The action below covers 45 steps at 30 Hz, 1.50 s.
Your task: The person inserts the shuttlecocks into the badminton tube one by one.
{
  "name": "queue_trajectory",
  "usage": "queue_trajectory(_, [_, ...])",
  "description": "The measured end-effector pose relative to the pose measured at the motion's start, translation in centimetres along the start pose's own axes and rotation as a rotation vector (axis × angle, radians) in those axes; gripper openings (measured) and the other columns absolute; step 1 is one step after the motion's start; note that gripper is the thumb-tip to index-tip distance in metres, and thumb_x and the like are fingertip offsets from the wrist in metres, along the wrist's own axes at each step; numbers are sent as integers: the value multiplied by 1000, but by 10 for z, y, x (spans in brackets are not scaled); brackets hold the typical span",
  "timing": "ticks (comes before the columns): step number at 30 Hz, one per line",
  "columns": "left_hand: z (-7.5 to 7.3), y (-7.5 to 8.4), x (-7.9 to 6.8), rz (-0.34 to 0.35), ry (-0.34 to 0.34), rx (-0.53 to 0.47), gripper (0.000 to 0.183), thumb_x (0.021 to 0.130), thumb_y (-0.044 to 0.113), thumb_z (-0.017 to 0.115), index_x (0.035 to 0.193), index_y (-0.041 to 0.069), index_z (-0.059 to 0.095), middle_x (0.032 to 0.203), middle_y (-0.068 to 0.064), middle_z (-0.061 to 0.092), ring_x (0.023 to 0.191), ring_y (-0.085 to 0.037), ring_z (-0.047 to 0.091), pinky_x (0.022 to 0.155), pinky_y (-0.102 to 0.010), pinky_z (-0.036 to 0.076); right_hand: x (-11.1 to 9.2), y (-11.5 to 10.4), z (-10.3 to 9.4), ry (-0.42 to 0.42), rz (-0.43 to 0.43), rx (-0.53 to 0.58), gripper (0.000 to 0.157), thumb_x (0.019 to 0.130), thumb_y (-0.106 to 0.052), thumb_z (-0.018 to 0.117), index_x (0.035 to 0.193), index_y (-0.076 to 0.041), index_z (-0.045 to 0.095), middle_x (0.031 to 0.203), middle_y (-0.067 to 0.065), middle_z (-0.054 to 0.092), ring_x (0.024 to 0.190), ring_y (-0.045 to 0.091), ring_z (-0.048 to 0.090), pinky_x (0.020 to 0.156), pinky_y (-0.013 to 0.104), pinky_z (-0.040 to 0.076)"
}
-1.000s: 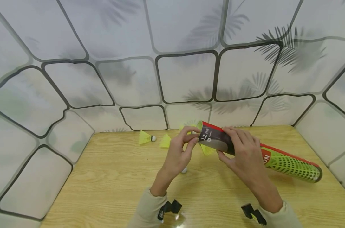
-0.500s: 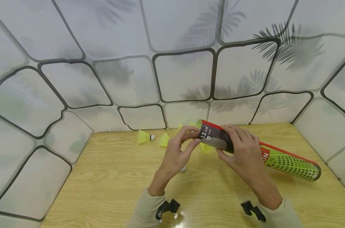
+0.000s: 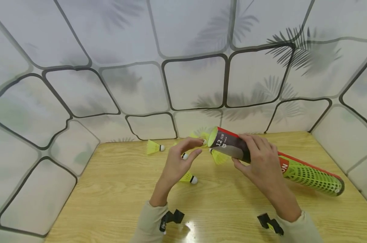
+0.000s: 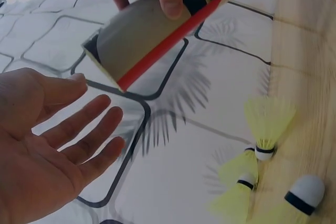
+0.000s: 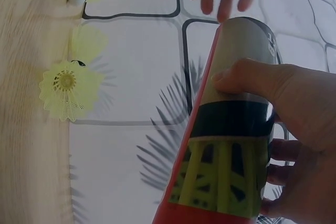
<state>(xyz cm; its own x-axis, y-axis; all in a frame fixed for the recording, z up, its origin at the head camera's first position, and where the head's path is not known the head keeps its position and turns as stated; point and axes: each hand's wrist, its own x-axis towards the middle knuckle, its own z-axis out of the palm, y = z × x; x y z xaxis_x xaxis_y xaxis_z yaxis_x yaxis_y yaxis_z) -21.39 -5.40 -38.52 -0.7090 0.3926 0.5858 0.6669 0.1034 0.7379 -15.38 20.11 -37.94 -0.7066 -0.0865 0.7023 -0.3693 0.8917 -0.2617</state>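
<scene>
My right hand (image 3: pixel 260 165) grips a shuttlecock tube (image 3: pixel 232 146) near its open end, thumb on one side and fingers on the other. The tube tilts, its open mouth facing left and its far end low at the right. Yellow shuttlecocks show through its netted print (image 3: pixel 312 177). Just left of the mouth, my left hand (image 3: pixel 178 162) is apart from the tube with nothing in it; the left wrist view shows its palm and spread fingers (image 4: pixel 86 142). Beneath and beside that hand lie yellow shuttlecocks, one (image 3: pixel 188 178) in front and one (image 3: pixel 218 157) below the mouth.
Another shuttlecock (image 3: pixel 154 147) lies at the table's back left, and one more (image 3: pixel 201 137) sits near the back edge behind the left hand. The wooden table (image 3: pixel 116 192) meets a patterned cloth wall (image 3: pixel 195 84) at the back and sides.
My left hand has drawn back left from the tube's mouth, its fingers parting from the rim. Shuttlecocks behind it have come into view. The right hand keeps its hold on the tube.
</scene>
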Motion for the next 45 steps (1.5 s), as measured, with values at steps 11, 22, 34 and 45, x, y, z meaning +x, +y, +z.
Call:
queue_trajectory(11, [-14,-22,-17,-198,-80,160,25,100,8,68,124,5,67,126,-11,68,113,-30,66,97,-52,54,0,5,-1,8,33,-12,72,64,-12,95,127,-4,60,116,19,65,110,40,58,80,60,44])
queue_trajectory(22, [-37,-38,-27,-562,-375,279,30,100,14,68,128,5,64,125,-26,61,113,-43,60,90,-54,54,-1,9,-2,-1,59,-9,72,65,-12,94,127,-3,59,119,21,63,112,41,57,81,63,43])
queue_trajectory(34, [-40,-61,-34,-586,-456,231,23,99,3,66,122,3,69,134,-25,60,119,-43,59,90,-54,54,-2,14,0,13,72,10,72,65,-11,94,128,-4,60,119,21,63,110,43,57,84,65,42])
queue_trajectory(45, [-35,-69,-34,-574,-404,157,22,101,4,61,120,1,70,135,-23,61,120,-42,61,88,-48,56,-1,16,1,20,71,20,72,64,-10,95,128,-3,60,119,20,63,110,43,57,82,63,42])
